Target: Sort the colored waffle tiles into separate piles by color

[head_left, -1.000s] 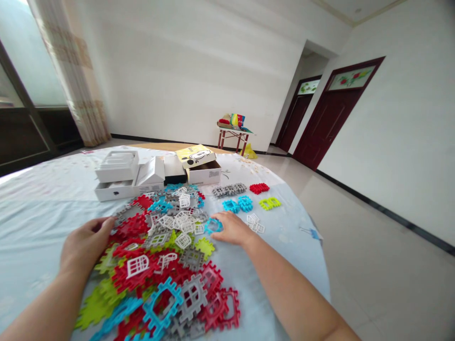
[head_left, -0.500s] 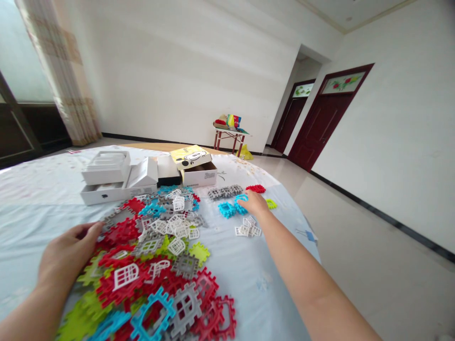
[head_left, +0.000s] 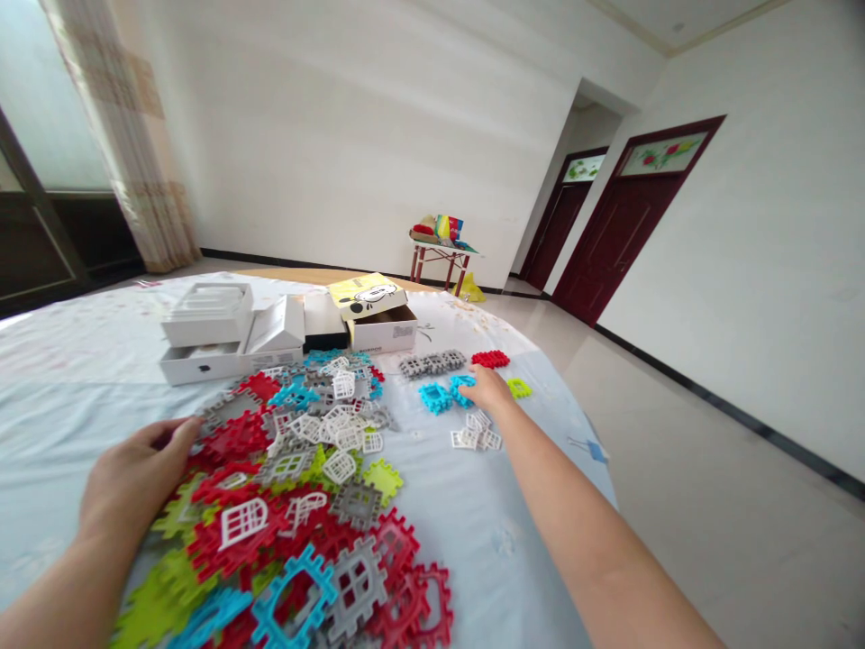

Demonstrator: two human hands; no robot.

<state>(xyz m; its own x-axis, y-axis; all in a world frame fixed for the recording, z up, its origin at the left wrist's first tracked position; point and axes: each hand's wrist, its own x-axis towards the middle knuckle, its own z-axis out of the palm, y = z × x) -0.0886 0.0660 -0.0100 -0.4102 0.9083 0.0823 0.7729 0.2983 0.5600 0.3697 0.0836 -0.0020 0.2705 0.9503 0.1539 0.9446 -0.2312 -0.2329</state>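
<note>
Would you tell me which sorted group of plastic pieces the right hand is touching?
The blue group, under the right hand; the grey group, red group, lime group and white group lie untouched.

Right hand: the fingers [head_left: 487, 386] cover part of the blue waffle blocks [head_left: 436, 397]; whether they grip one cannot be told.
Left hand: the palm [head_left: 135, 473] faces down, hiding whatever lies beneath it.
Near pile: the plastic waffle blocks [head_left: 294, 599] run off the bottom edge, their lower pieces buried.
White box: the lid [head_left: 206, 315] hides the contents.
Far folding table: the items [head_left: 439, 230] are too small to tell.
</note>
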